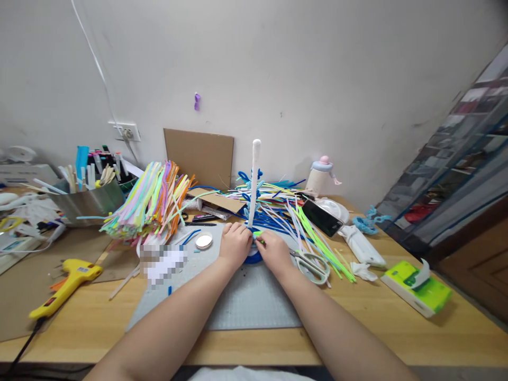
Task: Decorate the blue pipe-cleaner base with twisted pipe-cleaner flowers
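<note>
1. White fuzzy stem rises between the hands from a blue base, partly hidden.
2. Left hand: fingers curled beside it; cannot tell whether clamped.
3. Right hand: fingertips pinch a mostly covered green piece.

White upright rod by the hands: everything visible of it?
The white rod is slim and straight, with a rounded tip and fuzzy-looking surface. It stands nearly upright, top leaning slightly right in the picture, in front of blue loops. Its lower end is near the left hand and right hand; whether either touches it is unclear.
</note>
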`<state>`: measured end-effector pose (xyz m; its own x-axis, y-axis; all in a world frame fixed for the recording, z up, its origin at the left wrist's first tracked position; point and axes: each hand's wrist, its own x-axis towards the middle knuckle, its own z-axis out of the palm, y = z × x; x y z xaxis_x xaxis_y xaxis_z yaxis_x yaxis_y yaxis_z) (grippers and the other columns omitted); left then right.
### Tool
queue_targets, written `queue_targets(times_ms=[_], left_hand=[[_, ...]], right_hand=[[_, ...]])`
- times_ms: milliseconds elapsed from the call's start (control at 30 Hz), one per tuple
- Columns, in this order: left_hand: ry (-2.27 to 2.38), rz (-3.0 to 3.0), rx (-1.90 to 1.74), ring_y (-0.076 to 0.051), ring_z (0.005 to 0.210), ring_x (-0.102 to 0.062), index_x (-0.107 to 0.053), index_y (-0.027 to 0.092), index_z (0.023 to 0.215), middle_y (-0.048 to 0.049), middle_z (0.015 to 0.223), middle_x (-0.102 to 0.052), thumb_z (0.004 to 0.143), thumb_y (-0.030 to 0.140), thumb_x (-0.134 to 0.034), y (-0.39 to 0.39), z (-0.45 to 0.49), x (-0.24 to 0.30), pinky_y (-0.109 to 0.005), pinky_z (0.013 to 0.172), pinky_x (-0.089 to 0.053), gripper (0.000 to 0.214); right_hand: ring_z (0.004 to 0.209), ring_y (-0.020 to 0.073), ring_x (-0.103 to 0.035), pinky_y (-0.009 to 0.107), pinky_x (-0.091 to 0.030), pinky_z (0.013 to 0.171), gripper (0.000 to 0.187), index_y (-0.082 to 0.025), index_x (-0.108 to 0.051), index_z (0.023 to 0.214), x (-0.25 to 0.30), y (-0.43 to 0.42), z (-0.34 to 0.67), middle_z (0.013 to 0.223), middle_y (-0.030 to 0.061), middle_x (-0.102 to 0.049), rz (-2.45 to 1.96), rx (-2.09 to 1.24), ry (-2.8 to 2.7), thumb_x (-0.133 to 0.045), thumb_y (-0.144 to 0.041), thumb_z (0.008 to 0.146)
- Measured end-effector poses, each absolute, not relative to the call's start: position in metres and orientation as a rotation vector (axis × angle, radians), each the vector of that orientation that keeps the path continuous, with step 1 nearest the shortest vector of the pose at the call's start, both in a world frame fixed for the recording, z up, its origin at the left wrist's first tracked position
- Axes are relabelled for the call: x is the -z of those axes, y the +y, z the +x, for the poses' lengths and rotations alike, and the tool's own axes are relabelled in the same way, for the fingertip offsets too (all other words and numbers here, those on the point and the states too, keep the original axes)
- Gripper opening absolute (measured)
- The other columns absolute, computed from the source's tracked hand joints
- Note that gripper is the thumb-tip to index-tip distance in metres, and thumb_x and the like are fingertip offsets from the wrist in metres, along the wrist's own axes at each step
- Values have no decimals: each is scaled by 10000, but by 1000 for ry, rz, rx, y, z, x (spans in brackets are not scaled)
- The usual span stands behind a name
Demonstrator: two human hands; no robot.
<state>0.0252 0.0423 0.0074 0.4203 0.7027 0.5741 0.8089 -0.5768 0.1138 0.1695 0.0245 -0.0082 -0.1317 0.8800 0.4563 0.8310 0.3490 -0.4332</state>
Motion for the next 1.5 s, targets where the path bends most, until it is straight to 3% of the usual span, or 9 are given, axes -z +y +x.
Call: queue_targets(times_ms=[100,200,333,500,633,1333,1500], left_hand=[[-1359,-2525,923,-220,935,-503,-618,224,865,-44,887,-651,796,201,-495,38,20,-11,-384,849,-307,142],[-1475,-2525,1085,-218,1008,-488,-580,233,988,-35,1009,-632,722,133,-510,34,11,-13,-386,895,-287,293],[-1659,-2422,1201,-227,1015,-487,-596,227,939,-40,1007,-613,665,75,-473,31,1,-10,-401,909,-280,337],[-1525,-2567,1059,-216,977,-479,-671,268,808,-27,975,-594,666,68,-491,30,2,-4,-410,884,-284,304],[-1480,-2603,992,-210,966,-466,-689,283,776,-21,960,-592,680,78,-510,30,3,-2,-416,884,-277,288],[-1463,-2619,959,-210,971,-469,-681,266,759,-23,953,-594,686,74,-511,33,4,-2,-415,886,-278,266],[-1565,-2579,996,-216,967,-503,-652,253,859,-30,987,-612,719,134,-534,17,3,-24,-389,857,-319,218]], right_hand=[[809,184,-563,279,-404,728,123,-183,-625,870,6,26,173,859,45,-629,-1463,-134,-1971,-519,-182,806],[824,171,-565,277,-409,754,205,-187,-618,958,3,28,179,921,42,-628,-1419,-188,-1992,-540,-153,771],[840,175,-564,297,-412,785,299,-185,-609,1020,2,31,183,974,52,-617,-1377,-246,-1995,-604,-171,721],[796,170,-575,292,-430,752,174,-169,-641,933,9,37,179,884,53,-640,-1378,-290,-1921,-546,-220,797],[802,167,-584,279,-441,741,190,-161,-655,924,14,45,177,890,62,-650,-1391,-304,-1845,-512,-236,823],[676,157,-552,255,-402,636,286,-165,-641,675,23,70,173,717,35,-595,-1596,-269,-1628,-525,-398,793],[672,158,-554,257,-403,639,283,-168,-639,671,23,67,172,721,35,-596,-1573,-280,-1624,-529,-400,790]])
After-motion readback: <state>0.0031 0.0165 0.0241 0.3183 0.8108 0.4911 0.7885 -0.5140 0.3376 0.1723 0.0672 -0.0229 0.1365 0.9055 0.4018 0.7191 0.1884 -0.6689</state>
